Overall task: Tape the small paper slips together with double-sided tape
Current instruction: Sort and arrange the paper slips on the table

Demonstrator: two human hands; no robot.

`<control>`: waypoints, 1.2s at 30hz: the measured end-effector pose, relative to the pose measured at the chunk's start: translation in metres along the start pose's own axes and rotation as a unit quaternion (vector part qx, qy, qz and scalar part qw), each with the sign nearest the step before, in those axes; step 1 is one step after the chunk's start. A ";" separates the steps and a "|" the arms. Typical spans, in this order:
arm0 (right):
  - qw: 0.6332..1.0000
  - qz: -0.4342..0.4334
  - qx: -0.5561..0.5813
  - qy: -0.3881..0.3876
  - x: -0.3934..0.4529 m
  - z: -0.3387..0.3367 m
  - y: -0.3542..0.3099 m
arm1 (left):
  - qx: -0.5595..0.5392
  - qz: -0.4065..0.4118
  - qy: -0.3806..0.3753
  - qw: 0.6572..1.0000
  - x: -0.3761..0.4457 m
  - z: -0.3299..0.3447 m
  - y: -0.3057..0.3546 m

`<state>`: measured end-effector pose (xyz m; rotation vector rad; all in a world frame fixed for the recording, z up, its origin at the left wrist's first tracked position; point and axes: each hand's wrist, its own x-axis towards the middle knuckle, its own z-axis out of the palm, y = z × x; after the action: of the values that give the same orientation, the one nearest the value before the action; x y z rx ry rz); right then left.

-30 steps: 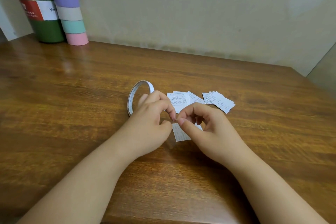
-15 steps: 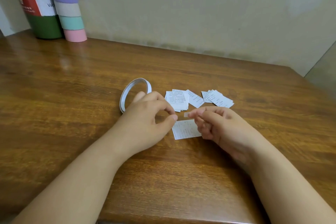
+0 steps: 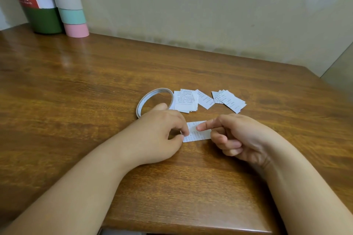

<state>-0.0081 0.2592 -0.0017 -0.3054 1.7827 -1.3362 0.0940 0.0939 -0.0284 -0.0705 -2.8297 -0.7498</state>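
Note:
A small printed paper slip (image 3: 199, 136) lies flat on the wooden table (image 3: 76, 86) between my hands. My left hand (image 3: 158, 135) pinches the slip's left edge between thumb and forefinger. My right hand (image 3: 236, 137) presses its straight index fingertip on the top of the slip, with the other fingers curled under. Just beyond my left hand lies a thin white roll of double-sided tape (image 3: 162, 90). Behind the slip sit a pile of slips (image 3: 186, 101), one loose slip (image 3: 205, 99) and a fanned pile of slips (image 3: 230, 101).
At the far left corner a green cylinder (image 3: 42, 19) and a stack of pastel tape rolls (image 3: 70, 5) stand against the wall. The table's front edge runs just below my forearms, and its right edge slants off at the far right.
My right hand moved left from beside the slip and now puts its index fingertip on it. My left hand closed in on the slip's left edge. The view shifted slightly.

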 end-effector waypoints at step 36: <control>0.930 -0.179 -0.270 0.172 -0.005 -0.005 0.010 | 0.068 0.015 -0.015 0.997 0.003 0.008 0.006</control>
<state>-0.0056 0.2696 -0.0077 -0.7651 2.4787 -1.1605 0.0904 0.1025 -0.0316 -0.1031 -2.8930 -0.5522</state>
